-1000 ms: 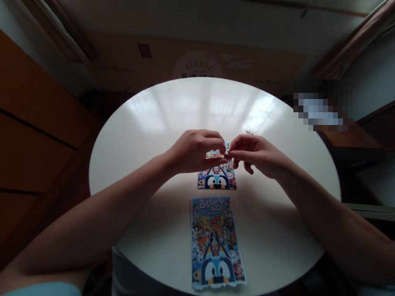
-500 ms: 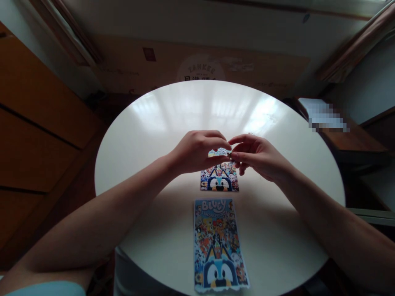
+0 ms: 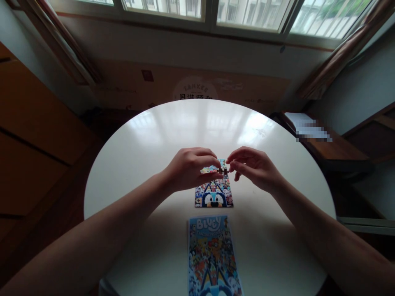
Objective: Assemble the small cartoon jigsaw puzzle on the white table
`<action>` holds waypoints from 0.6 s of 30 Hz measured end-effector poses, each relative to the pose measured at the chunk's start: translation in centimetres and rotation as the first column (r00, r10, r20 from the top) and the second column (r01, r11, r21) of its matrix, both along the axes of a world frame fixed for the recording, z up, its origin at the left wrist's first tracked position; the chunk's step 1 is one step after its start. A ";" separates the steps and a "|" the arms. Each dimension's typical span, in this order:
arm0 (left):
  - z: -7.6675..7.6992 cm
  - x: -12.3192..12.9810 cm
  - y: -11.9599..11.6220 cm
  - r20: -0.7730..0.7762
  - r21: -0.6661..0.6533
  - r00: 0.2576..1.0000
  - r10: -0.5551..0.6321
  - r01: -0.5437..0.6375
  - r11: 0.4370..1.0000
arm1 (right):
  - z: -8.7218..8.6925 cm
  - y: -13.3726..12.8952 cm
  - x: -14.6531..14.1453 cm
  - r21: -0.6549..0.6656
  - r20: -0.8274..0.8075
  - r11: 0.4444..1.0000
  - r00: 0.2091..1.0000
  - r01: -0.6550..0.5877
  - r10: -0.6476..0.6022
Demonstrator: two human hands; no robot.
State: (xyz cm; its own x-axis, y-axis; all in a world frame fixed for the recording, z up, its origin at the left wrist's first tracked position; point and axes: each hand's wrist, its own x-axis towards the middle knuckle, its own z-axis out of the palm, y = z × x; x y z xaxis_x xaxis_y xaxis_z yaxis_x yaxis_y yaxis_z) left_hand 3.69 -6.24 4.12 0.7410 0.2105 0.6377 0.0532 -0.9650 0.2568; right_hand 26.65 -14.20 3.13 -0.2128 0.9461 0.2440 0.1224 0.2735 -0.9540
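A small dark jigsaw piece (image 3: 224, 170) is held up over the middle of the table. My left hand (image 3: 194, 169) closes on it from the left, thumb below and fingers above. From the right, my right hand (image 3: 254, 167) has its curled fingertips at the piece's other end, in a pinch. Below them lies a colourful jigsaw puzzle (image 3: 214, 196) with a blue cartoon dog's face; my fingers hide part of its upper area. Nearer to me is a printed sheet (image 3: 211, 250) with the same picture and "BLUEY" across its top, cut off by the bottom of the view.
The white oval table (image 3: 129, 152) reflects the window light. Beyond it are a printed cardboard panel (image 3: 117, 80) and windows (image 3: 253, 14). A brown side table (image 3: 336, 146) with papers stands at the right, an orange-brown cabinet (image 3: 37, 135) at the left.
The view has tilted up, showing the windows. The piece now sits more between my left fingers, and my right hand has drawn slightly away from the left one.
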 end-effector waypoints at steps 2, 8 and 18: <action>0.0 0.0 0.1 0.011 0.011 1.000 -0.003 0.002 1.000 | 0.2 -0.1 0.3 0.166 0.152 0.986 0.988 -0.024 -0.002; 0.0 0.0 0.1 0.046 0.036 0.999 -0.024 0.023 0.999 | 0.3 0.0 0.2 0.471 0.375 0.870 0.926 -0.144 -0.049; 0.1 -0.2 0.2 0.021 0.069 1.000 -0.016 0.015 0.998 | 0.5 -0.2 0.1 0.550 0.397 0.822 0.912 -0.148 -0.101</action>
State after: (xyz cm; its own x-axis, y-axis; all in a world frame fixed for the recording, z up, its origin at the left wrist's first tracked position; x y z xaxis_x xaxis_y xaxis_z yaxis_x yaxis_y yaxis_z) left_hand 3.53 -6.01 4.25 0.7297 0.1544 0.6661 0.0335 -0.9811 0.1907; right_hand 26.74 -14.44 3.68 -0.4274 0.6624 0.6153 0.4353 0.7473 -0.5021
